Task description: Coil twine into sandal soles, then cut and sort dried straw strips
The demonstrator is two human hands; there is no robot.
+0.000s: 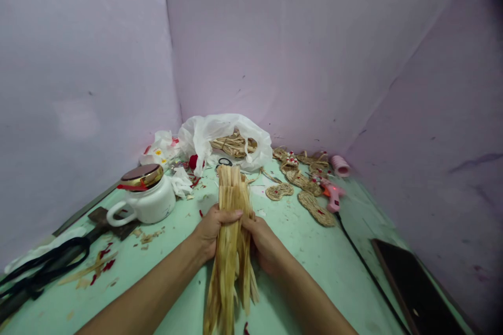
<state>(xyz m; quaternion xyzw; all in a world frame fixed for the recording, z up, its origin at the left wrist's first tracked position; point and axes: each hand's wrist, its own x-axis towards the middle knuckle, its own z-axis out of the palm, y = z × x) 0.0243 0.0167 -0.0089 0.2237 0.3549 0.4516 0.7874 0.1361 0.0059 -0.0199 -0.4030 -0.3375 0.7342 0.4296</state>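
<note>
A bundle of dried plant-fibre strips (228, 251), pale yellow-brown, hangs upright in front of me over the green table. My left hand (212, 227) grips its left side, thumb laid across the front. From the right, my right hand (257, 235) closes round the same bundle, its thumb near the left one. The top ends are cut roughly level, while the lower ends spread loose. Behind the bundle, an open white plastic bag (192, 136) holds more of these strips (236, 145).
To the left stand a white mug (151, 205) with a gold-rimmed lid and black-handled scissors (58, 261). At right lie braided sole-shaped pieces (316, 209), a pink glue gun (334, 196) with a black cord, a pink spool (340, 166) and a dark flat panel (412, 282). Walls enclose the table.
</note>
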